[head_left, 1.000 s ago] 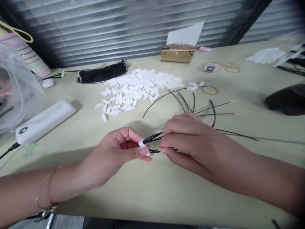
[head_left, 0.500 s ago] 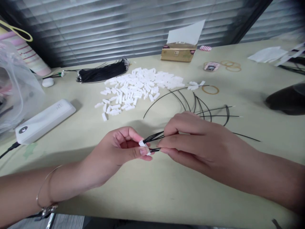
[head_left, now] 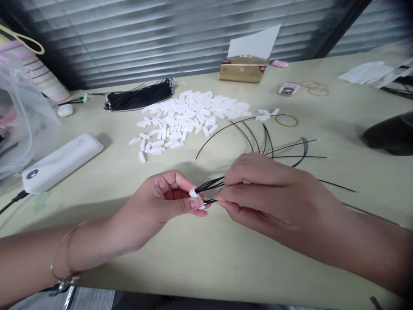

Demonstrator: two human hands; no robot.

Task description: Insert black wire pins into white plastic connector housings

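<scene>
My left hand pinches a small white connector housing between thumb and fingers. Several thin black wires run from the housing toward my right hand. That hand is closed on the wires, its thumb and index fingertip near one at the housing's lower end. Whether this wire's tip sits inside the housing is too small to tell. Beyond my right hand the loose wire ends fan out over the table. A pile of white connector housings lies farther back.
A tied bundle of black wires lies behind the pile, left. A white power bank with a cable is at the left, near a plastic bag. An opened gold box, rubber bands and a dark object are toward the back and right.
The loose wire ends beyond my right hand have shifted slightly, and another wire shows beside my right wrist. Both hands keep their grips; the whole view has moved a little.
</scene>
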